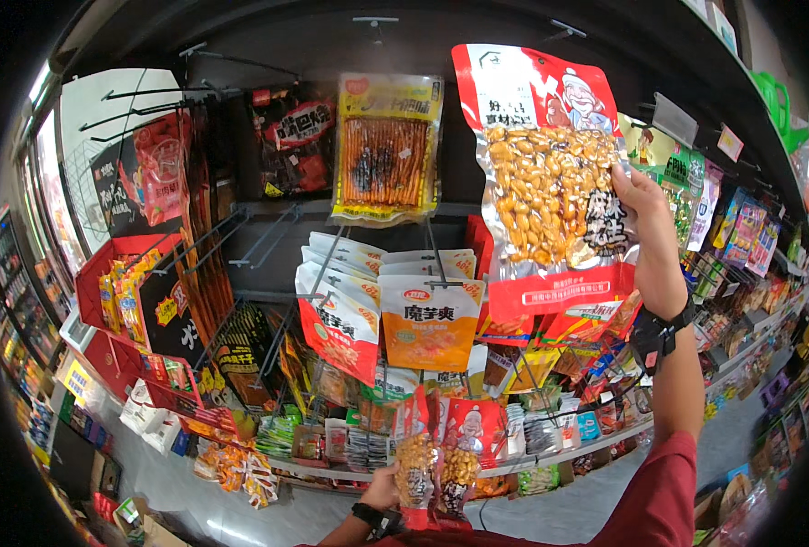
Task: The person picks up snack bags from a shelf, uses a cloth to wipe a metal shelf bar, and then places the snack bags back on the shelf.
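My right hand (644,219) is raised at the upper right and grips the right edge of a large peanut snack bag (548,198), red and white with a clear window. The bag stands in front of the dark back panel of the rack. Low in the middle, my left hand (382,487) holds more peanut bags (418,472) of the same kind, at least two, close to my body. Between the hands hang white konjac snack pouches (339,321) and an orange-fronted pouch (432,325) on metal hooks. A yellow bag of brown snack sticks (387,150) hangs above them.
Bare metal hooks (268,232) stick out left of the pouches. A red display box (138,239) with small yellow packets stands at the left. Below runs a shelf edge (309,468) with many packets on it. More hanging snacks (746,232) line the right side.
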The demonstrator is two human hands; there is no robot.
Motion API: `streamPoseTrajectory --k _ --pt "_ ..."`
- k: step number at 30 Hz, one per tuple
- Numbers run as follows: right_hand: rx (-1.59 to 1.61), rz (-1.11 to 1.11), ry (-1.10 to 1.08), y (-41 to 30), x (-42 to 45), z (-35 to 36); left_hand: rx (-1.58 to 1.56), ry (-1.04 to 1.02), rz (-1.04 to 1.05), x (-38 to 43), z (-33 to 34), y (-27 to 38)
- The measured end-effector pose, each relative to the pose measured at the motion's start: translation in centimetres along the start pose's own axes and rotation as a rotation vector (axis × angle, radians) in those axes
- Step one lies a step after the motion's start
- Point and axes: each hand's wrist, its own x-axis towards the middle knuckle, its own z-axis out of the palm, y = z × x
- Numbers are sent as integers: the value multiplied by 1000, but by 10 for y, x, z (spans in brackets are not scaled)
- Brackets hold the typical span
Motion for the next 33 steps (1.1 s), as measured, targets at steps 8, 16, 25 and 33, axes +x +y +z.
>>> streamPoseTrajectory --k 8,16,25,33 --pt "-49 0 8 6 14 1 -11 34 158 -3 -47 -1" --pt "-62 53 2 12 17 1 6 139 198 -11 -32 0" --pt "-156 157 -47 47 58 7 -26 170 160 -12 -18 5" --pt "-731 -615 300 69 46 48 28 122 162 -9 -31 9"
